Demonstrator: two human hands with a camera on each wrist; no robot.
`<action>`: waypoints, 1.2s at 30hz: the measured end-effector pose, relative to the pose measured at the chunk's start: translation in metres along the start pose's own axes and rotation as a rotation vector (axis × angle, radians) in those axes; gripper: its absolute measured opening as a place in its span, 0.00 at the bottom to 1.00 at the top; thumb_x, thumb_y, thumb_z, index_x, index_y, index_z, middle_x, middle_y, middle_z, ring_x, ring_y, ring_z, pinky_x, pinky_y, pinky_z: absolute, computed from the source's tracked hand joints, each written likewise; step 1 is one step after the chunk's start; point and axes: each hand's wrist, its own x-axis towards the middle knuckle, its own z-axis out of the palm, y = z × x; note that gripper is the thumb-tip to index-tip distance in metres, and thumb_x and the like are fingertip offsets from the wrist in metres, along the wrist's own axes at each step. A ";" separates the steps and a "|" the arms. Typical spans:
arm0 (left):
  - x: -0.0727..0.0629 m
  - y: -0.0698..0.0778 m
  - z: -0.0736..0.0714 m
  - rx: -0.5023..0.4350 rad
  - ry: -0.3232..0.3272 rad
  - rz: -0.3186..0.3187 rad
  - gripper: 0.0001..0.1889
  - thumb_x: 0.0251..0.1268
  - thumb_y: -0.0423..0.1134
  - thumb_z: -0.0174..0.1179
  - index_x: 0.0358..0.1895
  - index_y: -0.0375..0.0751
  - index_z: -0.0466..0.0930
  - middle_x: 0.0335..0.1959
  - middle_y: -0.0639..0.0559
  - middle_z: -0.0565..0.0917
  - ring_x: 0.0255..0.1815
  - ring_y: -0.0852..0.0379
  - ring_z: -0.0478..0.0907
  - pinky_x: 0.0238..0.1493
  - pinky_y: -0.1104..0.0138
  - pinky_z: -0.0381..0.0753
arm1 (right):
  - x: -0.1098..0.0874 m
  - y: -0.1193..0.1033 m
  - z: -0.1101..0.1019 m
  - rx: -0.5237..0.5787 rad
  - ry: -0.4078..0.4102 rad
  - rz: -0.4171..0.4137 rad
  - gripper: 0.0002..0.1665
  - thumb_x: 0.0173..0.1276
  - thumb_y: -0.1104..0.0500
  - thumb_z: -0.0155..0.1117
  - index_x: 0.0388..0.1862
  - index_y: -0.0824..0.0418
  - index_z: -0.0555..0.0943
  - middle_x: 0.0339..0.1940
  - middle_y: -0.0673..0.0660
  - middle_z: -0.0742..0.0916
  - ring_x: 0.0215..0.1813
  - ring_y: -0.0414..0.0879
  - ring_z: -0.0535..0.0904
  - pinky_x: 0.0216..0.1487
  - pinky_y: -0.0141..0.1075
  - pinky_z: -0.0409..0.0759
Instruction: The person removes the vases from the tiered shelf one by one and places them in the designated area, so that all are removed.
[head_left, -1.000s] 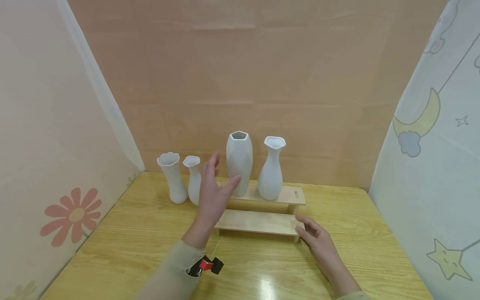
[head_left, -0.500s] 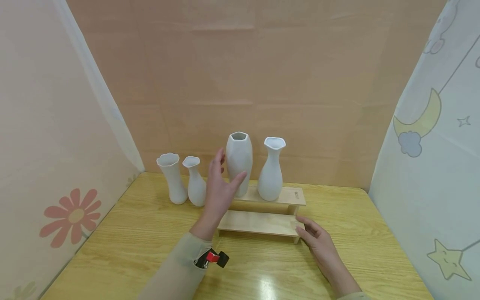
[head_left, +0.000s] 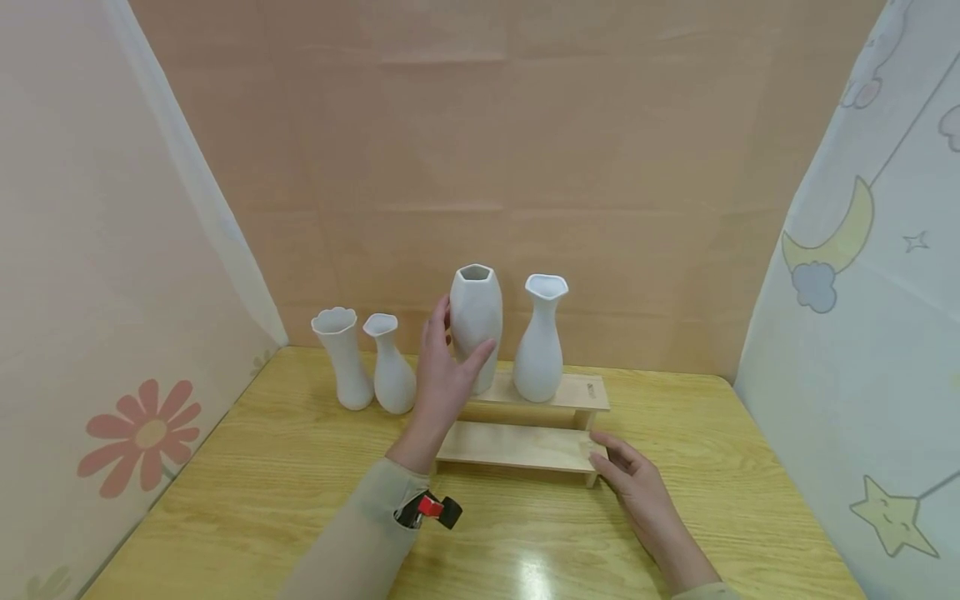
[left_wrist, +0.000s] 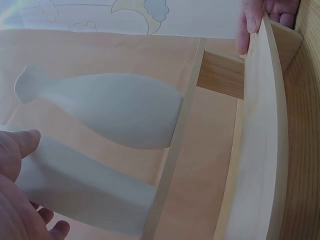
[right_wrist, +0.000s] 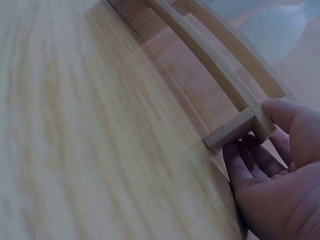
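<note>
White faceted vase (head_left: 477, 312), long axis vertical, on the far tier (head_left: 576, 392) of the stand (head_left: 517, 444), just right of the nearer left hand (head_left: 444, 379), fingers and thumb curled about it; right hand (head_left: 637, 492) pinches the stand's near right end.

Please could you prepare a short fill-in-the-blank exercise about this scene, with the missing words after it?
1. All four vases are ____ in colour.
2. The upper shelf of the wooden stand carries ____ of them.
3. Counting from the left in the head view, the left hand is at vase number ____.
4. The right hand holds the end of the ____ shelf.

Missing words: white; two; three; lower.
</note>
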 end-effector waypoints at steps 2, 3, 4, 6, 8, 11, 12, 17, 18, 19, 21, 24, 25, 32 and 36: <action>0.001 0.000 0.001 -0.003 0.000 -0.005 0.51 0.70 0.39 0.79 0.89 0.46 0.56 0.79 0.40 0.69 0.78 0.40 0.71 0.78 0.43 0.74 | 0.000 0.000 0.000 -0.001 -0.001 -0.002 0.39 0.84 0.50 0.68 0.86 0.64 0.68 0.92 0.62 0.55 0.92 0.63 0.45 0.82 0.47 0.55; 0.001 0.000 0.001 -0.003 0.001 -0.008 0.51 0.70 0.39 0.79 0.89 0.46 0.56 0.79 0.40 0.69 0.77 0.40 0.72 0.78 0.44 0.74 | -0.001 0.000 0.000 -0.002 -0.001 -0.004 0.39 0.84 0.50 0.68 0.86 0.64 0.68 0.92 0.62 0.55 0.92 0.63 0.45 0.82 0.47 0.55; 0.001 0.000 0.001 -0.004 0.001 -0.010 0.51 0.70 0.38 0.79 0.89 0.47 0.56 0.79 0.40 0.69 0.77 0.40 0.72 0.77 0.44 0.74 | -0.001 0.000 0.000 -0.002 -0.002 -0.005 0.39 0.85 0.50 0.68 0.86 0.64 0.68 0.92 0.62 0.55 0.92 0.63 0.44 0.82 0.47 0.55; 0.002 0.000 0.002 -0.002 0.002 -0.016 0.51 0.70 0.38 0.79 0.89 0.47 0.56 0.79 0.41 0.69 0.77 0.40 0.72 0.77 0.45 0.75 | -0.001 0.000 0.000 -0.003 -0.006 -0.007 0.39 0.85 0.50 0.68 0.86 0.64 0.68 0.93 0.62 0.55 0.92 0.63 0.44 0.83 0.48 0.54; 0.002 0.000 0.002 -0.001 0.003 -0.017 0.50 0.70 0.38 0.79 0.89 0.47 0.56 0.79 0.41 0.70 0.76 0.40 0.73 0.77 0.46 0.76 | -0.002 0.000 0.000 -0.002 -0.010 -0.008 0.39 0.85 0.50 0.68 0.86 0.64 0.68 0.93 0.62 0.54 0.92 0.63 0.43 0.84 0.49 0.53; 0.003 0.000 0.002 -0.004 0.007 -0.011 0.50 0.71 0.38 0.79 0.89 0.47 0.56 0.78 0.41 0.70 0.76 0.41 0.73 0.76 0.46 0.76 | -0.002 0.000 0.000 -0.001 -0.013 -0.008 0.39 0.85 0.50 0.68 0.86 0.64 0.68 0.93 0.62 0.53 0.92 0.63 0.43 0.84 0.48 0.53; 0.003 0.000 0.002 -0.007 0.008 -0.009 0.49 0.71 0.38 0.78 0.88 0.47 0.57 0.78 0.41 0.70 0.76 0.41 0.73 0.76 0.46 0.76 | -0.002 -0.001 0.000 -0.002 -0.014 -0.009 0.39 0.85 0.50 0.68 0.86 0.64 0.68 0.93 0.62 0.53 0.92 0.63 0.43 0.83 0.48 0.53; 0.003 -0.001 0.002 -0.022 0.010 -0.012 0.49 0.71 0.38 0.78 0.88 0.48 0.58 0.78 0.43 0.71 0.76 0.42 0.73 0.75 0.45 0.76 | -0.003 -0.002 0.001 -0.008 -0.007 -0.008 0.40 0.85 0.49 0.68 0.86 0.64 0.68 0.93 0.62 0.55 0.92 0.62 0.44 0.82 0.46 0.55; 0.003 0.000 0.003 -0.026 0.009 -0.015 0.49 0.71 0.38 0.78 0.88 0.48 0.58 0.78 0.43 0.71 0.77 0.43 0.73 0.76 0.45 0.76 | -0.003 -0.002 0.001 -0.009 -0.004 -0.007 0.40 0.84 0.49 0.68 0.86 0.64 0.68 0.93 0.62 0.56 0.92 0.62 0.44 0.82 0.46 0.56; 0.003 0.000 0.003 -0.029 0.008 -0.017 0.48 0.71 0.38 0.78 0.88 0.49 0.58 0.79 0.44 0.72 0.77 0.43 0.73 0.76 0.45 0.76 | -0.003 -0.002 0.001 -0.010 -0.003 -0.006 0.40 0.84 0.49 0.68 0.86 0.63 0.68 0.92 0.61 0.56 0.92 0.62 0.44 0.82 0.46 0.56; 0.003 0.000 0.002 -0.038 0.005 -0.021 0.48 0.71 0.38 0.78 0.88 0.49 0.58 0.80 0.45 0.72 0.77 0.43 0.73 0.76 0.44 0.76 | -0.003 -0.003 0.001 -0.011 -0.001 -0.004 0.40 0.84 0.49 0.68 0.86 0.64 0.68 0.92 0.61 0.56 0.92 0.62 0.44 0.82 0.47 0.56; 0.003 0.001 0.002 -0.048 0.003 -0.028 0.48 0.72 0.38 0.78 0.88 0.50 0.58 0.80 0.46 0.72 0.78 0.43 0.73 0.76 0.43 0.76 | -0.003 -0.003 0.001 -0.014 -0.002 -0.002 0.40 0.84 0.49 0.68 0.86 0.64 0.68 0.92 0.61 0.56 0.92 0.62 0.44 0.83 0.47 0.55; 0.003 0.001 0.002 -0.051 0.002 -0.031 0.48 0.72 0.38 0.78 0.88 0.50 0.58 0.80 0.46 0.72 0.78 0.43 0.73 0.75 0.43 0.76 | -0.003 -0.003 0.001 -0.016 -0.002 -0.003 0.40 0.84 0.49 0.68 0.86 0.64 0.68 0.92 0.61 0.56 0.92 0.62 0.44 0.83 0.48 0.55; 0.003 -0.001 0.003 -0.076 0.034 -0.032 0.47 0.70 0.37 0.79 0.86 0.51 0.62 0.77 0.45 0.75 0.74 0.43 0.76 0.73 0.43 0.78 | -0.002 -0.001 0.001 -0.015 -0.005 -0.004 0.40 0.84 0.49 0.69 0.86 0.64 0.68 0.92 0.61 0.58 0.92 0.63 0.44 0.83 0.49 0.55; 0.001 -0.002 0.002 -0.098 0.061 -0.035 0.46 0.68 0.37 0.80 0.85 0.51 0.64 0.76 0.45 0.77 0.74 0.43 0.76 0.73 0.43 0.78 | -0.003 -0.002 0.001 -0.012 -0.007 -0.002 0.40 0.84 0.49 0.68 0.86 0.64 0.68 0.92 0.62 0.56 0.92 0.64 0.43 0.84 0.51 0.53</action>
